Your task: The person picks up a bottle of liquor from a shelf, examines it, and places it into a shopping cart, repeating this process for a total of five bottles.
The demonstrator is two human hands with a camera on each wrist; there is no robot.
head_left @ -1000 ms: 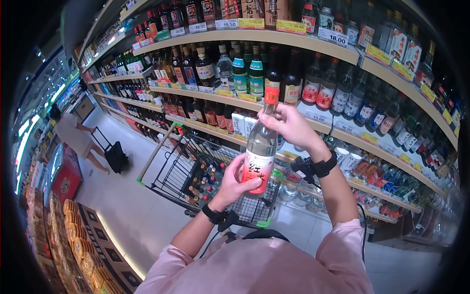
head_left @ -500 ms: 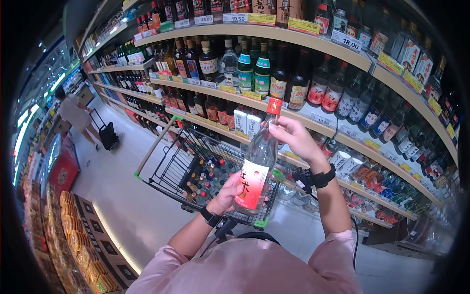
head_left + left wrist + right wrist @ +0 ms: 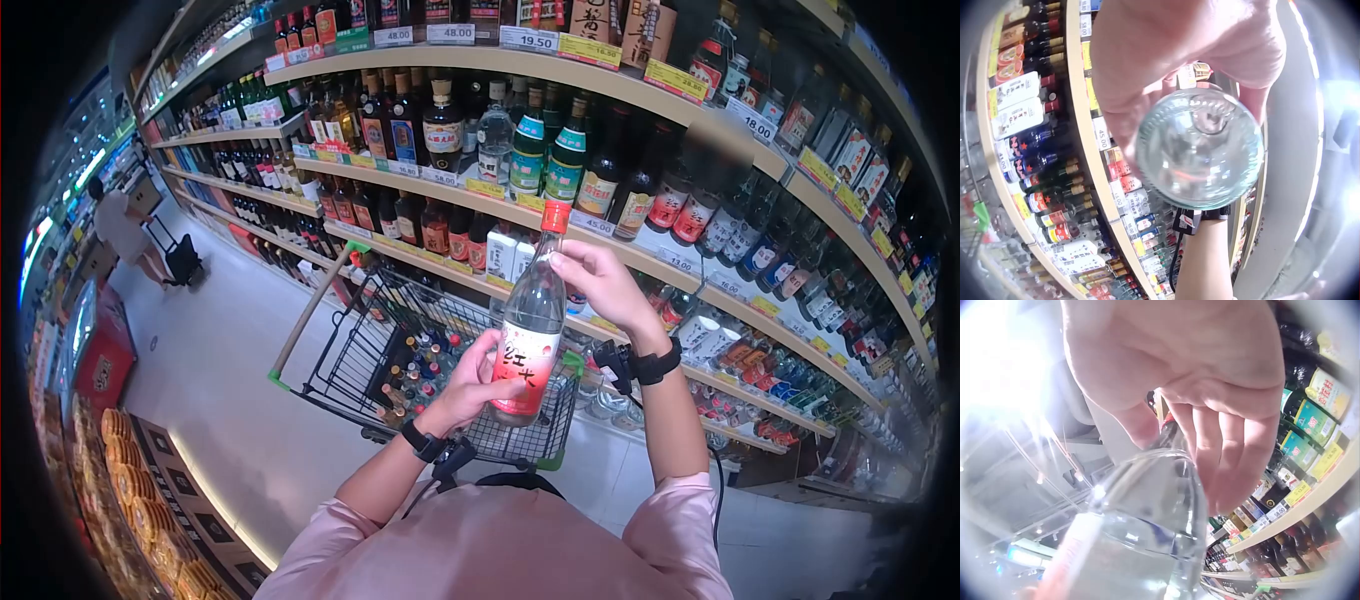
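Holding a clear glass bottle (image 3: 528, 330) upright at centre frame, above the near end of a wire cart (image 3: 350, 355). Left hand (image 3: 468, 385) grips the lower body, fingers curled over the red-and-white label; the wrist view from below shows palm and fingers wrapped behind the round glass base. Right hand (image 3: 598, 280) is closed on the neck just under the red cap (image 3: 555, 217), thumb and fingers pinching it.

Risks, as I judge them:
- Smooth glass, weight low. If the left hand loosens, the neck pinch alone may not hold it, and the drop lands on the small bottles (image 3: 420, 365) in the cart or on the tiled floor (image 3: 230, 400).
- Tilting to read the label swings the cap toward the shelf edge (image 3: 450, 60) and the crowded bottle rows behind; a knock there could topple stock.

Room:
- Shelves close across the top and right of frame, little slack.
- Open aisle at left and lower left; another shopper (image 3: 120, 225) well apart at upper left.
- Straight down into the cart is the freest path.
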